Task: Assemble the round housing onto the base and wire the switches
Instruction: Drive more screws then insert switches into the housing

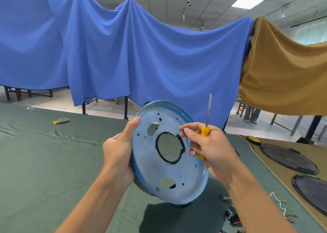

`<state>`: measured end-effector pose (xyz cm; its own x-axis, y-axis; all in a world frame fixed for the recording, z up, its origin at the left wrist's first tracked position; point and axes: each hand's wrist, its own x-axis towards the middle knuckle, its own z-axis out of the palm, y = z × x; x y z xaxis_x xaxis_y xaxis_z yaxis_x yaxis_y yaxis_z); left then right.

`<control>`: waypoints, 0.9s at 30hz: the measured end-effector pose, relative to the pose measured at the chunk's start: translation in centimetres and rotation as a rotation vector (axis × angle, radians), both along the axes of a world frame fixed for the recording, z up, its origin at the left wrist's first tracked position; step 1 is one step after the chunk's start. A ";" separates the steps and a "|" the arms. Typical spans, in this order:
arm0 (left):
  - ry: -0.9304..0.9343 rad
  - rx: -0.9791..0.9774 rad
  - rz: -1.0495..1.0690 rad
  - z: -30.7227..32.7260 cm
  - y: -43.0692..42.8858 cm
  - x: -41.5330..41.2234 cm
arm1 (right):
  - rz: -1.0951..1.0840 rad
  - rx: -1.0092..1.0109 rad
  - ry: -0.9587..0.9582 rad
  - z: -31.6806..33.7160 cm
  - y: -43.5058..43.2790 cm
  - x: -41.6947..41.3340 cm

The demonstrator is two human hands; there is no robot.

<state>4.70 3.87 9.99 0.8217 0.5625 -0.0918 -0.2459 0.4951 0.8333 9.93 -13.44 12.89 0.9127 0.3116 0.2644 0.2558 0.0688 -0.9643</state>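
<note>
A round blue housing (159,171) with a large centre hole and several small holes is tilted up above the green-covered table (44,162). My left hand (119,149) grips its left rim, thumb on the inner face. My right hand (207,148) holds a yellow-handled screwdriver (205,131) with the shaft pointing up. The same hand's fingertips pinch a thin metal pin (187,141) beside the centre hole. A black switch part (231,214) with wires lies on the table at lower right.
Two dark round bases (288,157) (311,190) lie on a tan cloth at right, with a yellow-and-black disc (254,139) behind them. Small brass terminals and a white wire (280,203) are scattered near them. A yellow-tipped scrap (61,121) lies far left. Blue and tan drapes hang behind.
</note>
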 end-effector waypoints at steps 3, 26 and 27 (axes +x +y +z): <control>0.049 -0.074 -0.021 -1.3 0.4 0.8 | 0.043 -0.073 -0.010 0.4 1.6 0.1; 0.421 -0.031 -0.654 -8.1 6.9 2.5 | -0.036 -0.768 -0.295 -2.0 6.3 3.3; 0.415 -0.030 -0.677 -8.2 6.7 2.5 | -0.026 -0.769 -0.296 -2.0 6.5 3.4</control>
<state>7.16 10.54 1.79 0.8796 -0.0547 -0.4726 0.4444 0.4493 0.7750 13.30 -6.95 10.91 0.8484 0.4831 0.2165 0.4989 -0.5926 -0.6324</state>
